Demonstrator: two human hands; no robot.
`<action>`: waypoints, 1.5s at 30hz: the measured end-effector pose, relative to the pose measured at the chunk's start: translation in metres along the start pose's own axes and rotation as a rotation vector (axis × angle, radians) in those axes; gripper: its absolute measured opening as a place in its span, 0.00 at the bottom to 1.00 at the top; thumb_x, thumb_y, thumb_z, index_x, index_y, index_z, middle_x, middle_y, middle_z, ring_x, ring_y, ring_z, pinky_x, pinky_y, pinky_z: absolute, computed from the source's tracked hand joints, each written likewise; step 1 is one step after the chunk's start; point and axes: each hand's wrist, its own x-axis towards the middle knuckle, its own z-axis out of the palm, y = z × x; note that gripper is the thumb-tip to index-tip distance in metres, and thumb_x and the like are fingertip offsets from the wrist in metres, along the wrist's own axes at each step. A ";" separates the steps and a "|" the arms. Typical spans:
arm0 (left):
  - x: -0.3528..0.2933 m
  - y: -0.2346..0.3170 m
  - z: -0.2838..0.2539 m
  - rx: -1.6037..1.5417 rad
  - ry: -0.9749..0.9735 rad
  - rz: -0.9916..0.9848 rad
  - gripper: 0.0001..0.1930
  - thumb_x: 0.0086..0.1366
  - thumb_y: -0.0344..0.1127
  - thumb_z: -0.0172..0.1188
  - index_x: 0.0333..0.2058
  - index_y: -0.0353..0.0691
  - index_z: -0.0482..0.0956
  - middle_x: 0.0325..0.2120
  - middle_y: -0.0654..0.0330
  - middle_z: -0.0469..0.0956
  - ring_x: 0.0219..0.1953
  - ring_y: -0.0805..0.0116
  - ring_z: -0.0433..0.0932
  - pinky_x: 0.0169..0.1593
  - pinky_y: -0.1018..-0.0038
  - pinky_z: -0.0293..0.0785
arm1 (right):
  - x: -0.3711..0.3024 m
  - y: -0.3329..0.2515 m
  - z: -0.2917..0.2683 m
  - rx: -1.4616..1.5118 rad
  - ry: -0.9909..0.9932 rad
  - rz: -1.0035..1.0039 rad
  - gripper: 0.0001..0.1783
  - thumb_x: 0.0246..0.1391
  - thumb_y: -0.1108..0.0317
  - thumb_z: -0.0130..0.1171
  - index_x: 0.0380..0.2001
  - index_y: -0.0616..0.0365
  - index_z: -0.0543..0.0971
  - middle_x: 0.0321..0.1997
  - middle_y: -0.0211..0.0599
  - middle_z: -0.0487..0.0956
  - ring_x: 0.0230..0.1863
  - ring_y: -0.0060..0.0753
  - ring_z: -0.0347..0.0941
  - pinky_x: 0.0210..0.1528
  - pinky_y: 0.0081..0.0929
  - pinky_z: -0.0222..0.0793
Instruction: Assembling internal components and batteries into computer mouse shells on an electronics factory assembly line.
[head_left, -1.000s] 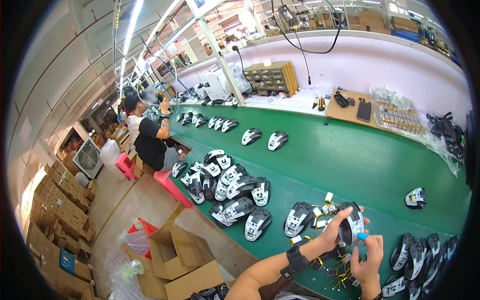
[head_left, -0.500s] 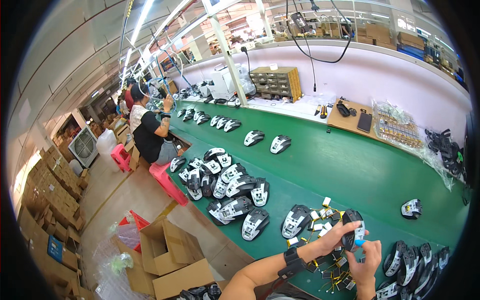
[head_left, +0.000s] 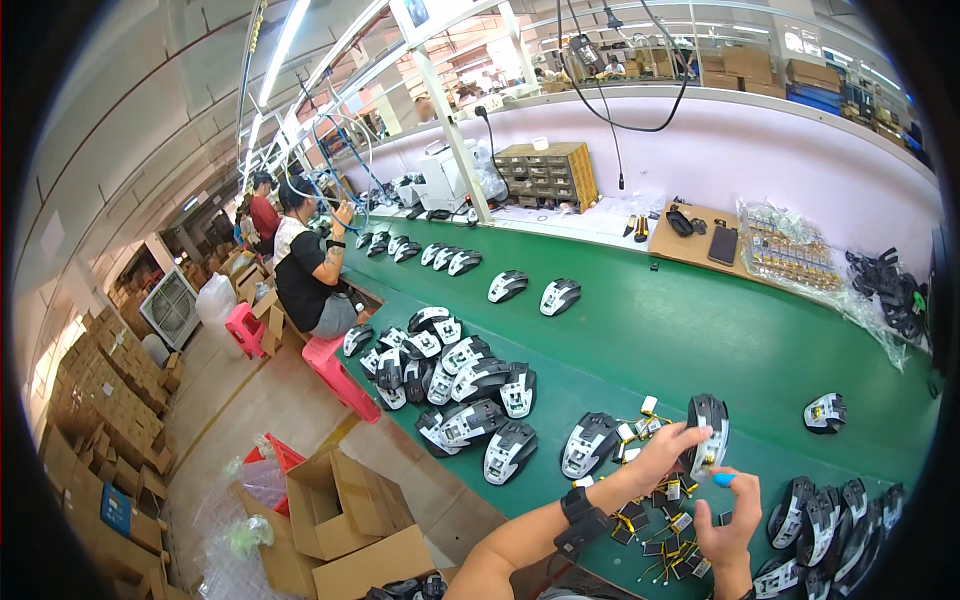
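Note:
My left hand (head_left: 660,458) grips a black and grey computer mouse (head_left: 710,418), held tilted up over the bench. My right hand (head_left: 730,525) is just below it, thumb and forefinger apart with nothing between them; a blue cover (head_left: 723,480) sits on one fingertip. Under both hands lie small battery packs (head_left: 682,522) with thin wires, some silver-white, some dark, partly hidden by my left arm. One mouse (head_left: 590,446) rests left of the batteries. Several more mice (head_left: 818,530) stand close together to the right of my right hand.
A pile of mice (head_left: 470,375) covers the bench's left part; others stand in a row (head_left: 508,286) farther back. A single mouse (head_left: 825,413) lies at right. Cardboard boxes (head_left: 350,500) stand below the bench edge. A co-worker (head_left: 310,260) sits at far left.
The mouse in my left hand has turned more upright, showing its grey part. My right hand has come away from it slightly, its thumb and forefinger spreading apart.

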 end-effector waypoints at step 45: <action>0.023 0.012 0.071 1.574 -0.121 0.893 0.10 0.46 0.30 0.61 0.28 0.34 0.74 0.25 0.56 0.74 0.29 0.57 0.77 0.32 0.66 0.74 | -0.013 0.016 0.000 0.423 0.044 0.498 0.50 0.44 0.81 0.58 0.68 0.68 0.44 0.66 0.50 0.57 0.65 0.42 0.59 0.58 0.37 0.65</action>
